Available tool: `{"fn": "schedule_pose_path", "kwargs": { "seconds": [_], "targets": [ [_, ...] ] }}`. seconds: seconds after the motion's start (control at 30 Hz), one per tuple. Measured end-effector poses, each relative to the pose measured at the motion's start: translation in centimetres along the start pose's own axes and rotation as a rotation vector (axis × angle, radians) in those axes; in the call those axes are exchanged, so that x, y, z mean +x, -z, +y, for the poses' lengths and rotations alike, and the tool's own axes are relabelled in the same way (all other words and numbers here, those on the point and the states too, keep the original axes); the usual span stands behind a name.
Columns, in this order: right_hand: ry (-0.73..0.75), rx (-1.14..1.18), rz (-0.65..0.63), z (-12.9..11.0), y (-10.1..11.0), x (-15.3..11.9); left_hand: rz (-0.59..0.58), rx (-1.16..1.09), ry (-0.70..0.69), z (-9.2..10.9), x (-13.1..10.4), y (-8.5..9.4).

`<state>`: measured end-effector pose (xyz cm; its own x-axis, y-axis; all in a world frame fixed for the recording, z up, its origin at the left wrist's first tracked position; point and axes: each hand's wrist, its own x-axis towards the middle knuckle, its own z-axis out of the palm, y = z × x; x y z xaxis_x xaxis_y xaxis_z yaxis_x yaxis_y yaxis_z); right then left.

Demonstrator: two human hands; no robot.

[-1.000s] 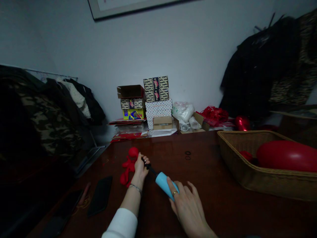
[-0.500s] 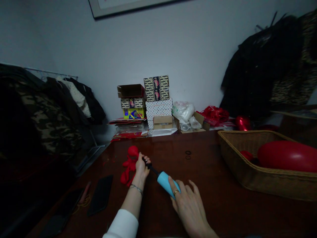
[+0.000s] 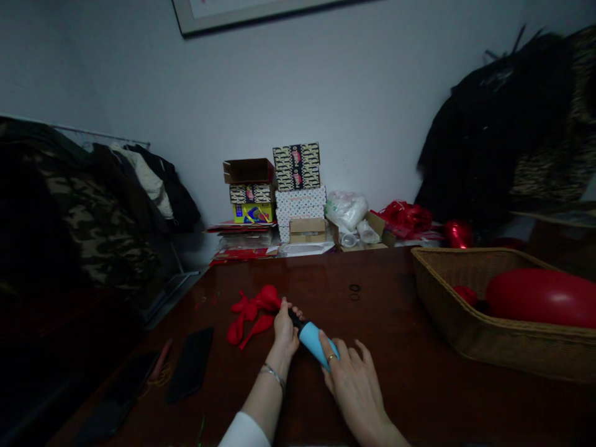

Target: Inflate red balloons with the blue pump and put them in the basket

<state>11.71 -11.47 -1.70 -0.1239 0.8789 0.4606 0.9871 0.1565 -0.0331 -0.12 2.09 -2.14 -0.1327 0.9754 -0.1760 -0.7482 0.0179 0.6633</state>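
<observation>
A light blue hand pump [image 3: 315,343] with a black end lies slantwise between my hands. My left hand [image 3: 286,326] is closed round its black end, with a red balloon [image 3: 269,298] at the fingertips. My right hand [image 3: 351,379], with a ring on one finger, grips the blue barrel between thumb and fingers; its other fingers are partly spread. Several limp red balloons [image 3: 236,330] lie on the table just left of my left hand.
A wicker basket [image 3: 512,344] holding a large inflated red balloon [image 3: 540,295] is at the right of the brown table [image 3: 391,323]. Two dark rings [image 3: 354,288] lie mid-table. A dark phone [image 3: 190,366] lies at left. Stacked boxes [image 3: 300,205] stand behind.
My left hand has moved right, toward the blue barrel, and the pump's black rod between them has shortened. The red balloon at its fingers moved along. My right hand has hardly moved.
</observation>
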Motion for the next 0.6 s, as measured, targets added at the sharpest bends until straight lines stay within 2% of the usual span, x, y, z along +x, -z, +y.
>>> {"fn": "schedule_pose_path", "kwargs": {
  "seconds": [0.3,0.6],
  "targets": [
    [0.024,0.052,-0.001,-0.2,0.3,-0.2,0.081,-0.015,-0.049,1.1,1.3,0.6],
    [0.03,0.118,-0.003,0.8,2.1,-0.2,0.023,-0.046,-0.036,5.2,3.7,-0.4]
  ]
}}
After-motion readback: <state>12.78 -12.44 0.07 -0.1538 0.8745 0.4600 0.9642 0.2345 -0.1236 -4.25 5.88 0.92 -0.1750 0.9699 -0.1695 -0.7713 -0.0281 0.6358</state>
